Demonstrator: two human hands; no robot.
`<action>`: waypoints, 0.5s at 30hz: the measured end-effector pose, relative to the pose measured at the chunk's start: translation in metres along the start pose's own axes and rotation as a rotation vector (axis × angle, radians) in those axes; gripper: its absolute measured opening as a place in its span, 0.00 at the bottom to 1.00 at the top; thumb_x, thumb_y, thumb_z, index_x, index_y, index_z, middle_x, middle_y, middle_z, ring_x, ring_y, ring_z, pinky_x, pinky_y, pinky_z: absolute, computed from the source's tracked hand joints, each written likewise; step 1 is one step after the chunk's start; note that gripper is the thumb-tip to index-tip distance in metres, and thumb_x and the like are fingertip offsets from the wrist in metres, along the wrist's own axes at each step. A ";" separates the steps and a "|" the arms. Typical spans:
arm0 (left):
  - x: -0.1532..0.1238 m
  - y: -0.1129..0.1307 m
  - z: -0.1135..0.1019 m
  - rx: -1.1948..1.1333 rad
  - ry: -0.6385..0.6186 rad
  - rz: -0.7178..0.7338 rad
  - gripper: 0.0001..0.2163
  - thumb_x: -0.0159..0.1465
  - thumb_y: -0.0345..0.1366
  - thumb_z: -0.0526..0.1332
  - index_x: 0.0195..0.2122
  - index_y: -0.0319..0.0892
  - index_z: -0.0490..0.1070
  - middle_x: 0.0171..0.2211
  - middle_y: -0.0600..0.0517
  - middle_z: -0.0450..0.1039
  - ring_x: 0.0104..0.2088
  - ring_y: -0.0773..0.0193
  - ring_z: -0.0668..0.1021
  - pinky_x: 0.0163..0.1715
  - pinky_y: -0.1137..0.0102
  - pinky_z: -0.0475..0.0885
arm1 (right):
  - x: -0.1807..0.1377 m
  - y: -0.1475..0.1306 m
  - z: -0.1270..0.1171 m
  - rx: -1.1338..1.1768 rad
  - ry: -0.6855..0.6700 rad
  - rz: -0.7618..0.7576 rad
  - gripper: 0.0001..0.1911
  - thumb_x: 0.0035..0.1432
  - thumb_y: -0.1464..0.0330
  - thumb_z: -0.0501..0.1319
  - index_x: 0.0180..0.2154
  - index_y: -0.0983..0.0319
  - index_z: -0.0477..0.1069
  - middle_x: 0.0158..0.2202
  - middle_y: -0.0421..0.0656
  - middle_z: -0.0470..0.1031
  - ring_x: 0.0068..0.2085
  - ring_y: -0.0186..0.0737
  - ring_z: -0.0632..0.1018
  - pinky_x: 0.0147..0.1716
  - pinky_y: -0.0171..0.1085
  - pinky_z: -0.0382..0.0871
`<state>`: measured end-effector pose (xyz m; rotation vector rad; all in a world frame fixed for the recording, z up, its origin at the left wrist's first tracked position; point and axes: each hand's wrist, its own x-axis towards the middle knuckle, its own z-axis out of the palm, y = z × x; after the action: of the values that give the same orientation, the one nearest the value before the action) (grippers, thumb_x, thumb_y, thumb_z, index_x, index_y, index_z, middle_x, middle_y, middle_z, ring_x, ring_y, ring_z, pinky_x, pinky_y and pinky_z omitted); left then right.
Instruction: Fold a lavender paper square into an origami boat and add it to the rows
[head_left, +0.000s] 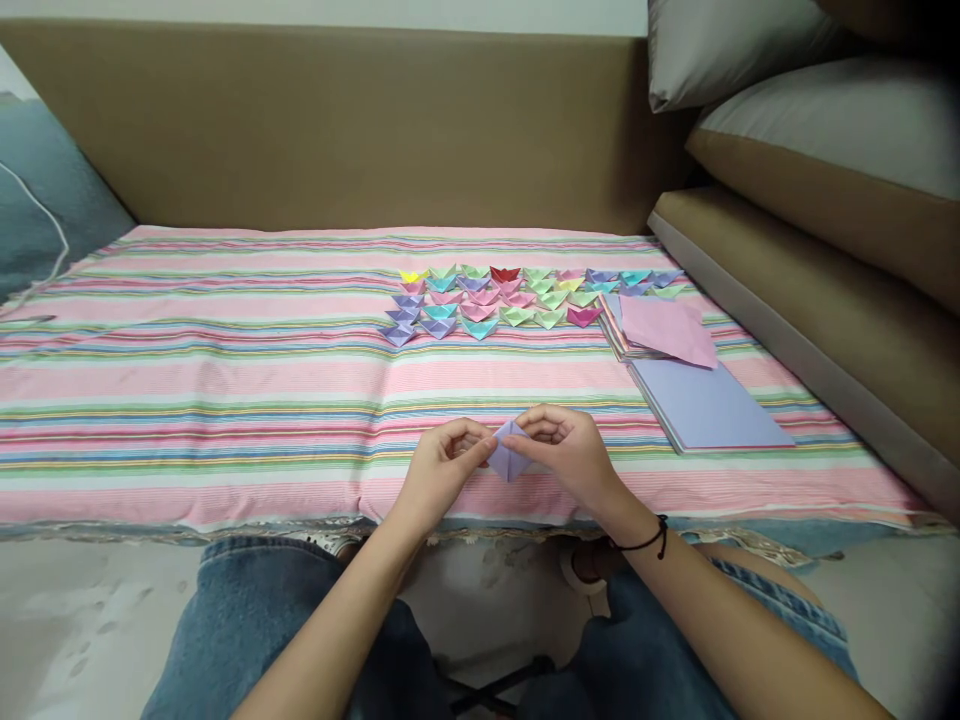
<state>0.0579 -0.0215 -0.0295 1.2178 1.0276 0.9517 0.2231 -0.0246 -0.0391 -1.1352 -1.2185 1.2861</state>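
A small lavender piece of folded paper (510,462), diamond-shaped with a crease down its middle, is held up between both hands near the front edge of the cloth. My left hand (448,455) pinches its left corner between thumb and fingers. At the opposite corner, my right hand (574,450) grips it the same way, thumb on the near face. Beyond the hands, several folded paper boats (480,298) in many colours lie in rows. The fingertips behind the paper are partly hidden.
A stack of pink-topped paper sheets (667,328) overlaps a lavender-topped stack (709,405) on the right. Striped cloth (225,400) covers the surface. A brown backboard (360,130) stands behind; cushions (832,150) are piled at right. A white cable (56,235) lies far left.
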 end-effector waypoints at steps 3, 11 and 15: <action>0.000 -0.001 0.000 0.037 -0.004 0.019 0.11 0.53 0.42 0.66 0.29 0.38 0.74 0.23 0.53 0.71 0.25 0.68 0.71 0.26 0.74 0.65 | 0.000 0.002 0.000 -0.060 -0.051 -0.034 0.14 0.42 0.63 0.70 0.29 0.62 0.71 0.23 0.40 0.75 0.26 0.37 0.76 0.27 0.35 0.70; -0.001 -0.004 0.002 -0.052 0.145 0.056 0.09 0.52 0.40 0.67 0.26 0.39 0.74 0.24 0.53 0.72 0.25 0.68 0.71 0.27 0.74 0.65 | -0.001 0.006 0.006 0.019 -0.104 0.021 0.22 0.41 0.64 0.70 0.36 0.57 0.62 0.23 0.35 0.76 0.23 0.36 0.75 0.23 0.34 0.68; 0.001 -0.004 0.001 -0.173 0.234 0.033 0.10 0.52 0.40 0.67 0.26 0.38 0.72 0.23 0.55 0.70 0.24 0.71 0.70 0.25 0.75 0.64 | -0.001 0.005 0.007 0.052 -0.095 0.083 0.25 0.38 0.65 0.72 0.36 0.57 0.61 0.25 0.37 0.77 0.26 0.38 0.78 0.25 0.34 0.69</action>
<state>0.0595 -0.0217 -0.0337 0.9989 1.0848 1.2048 0.2164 -0.0259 -0.0440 -1.1076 -1.2109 1.4401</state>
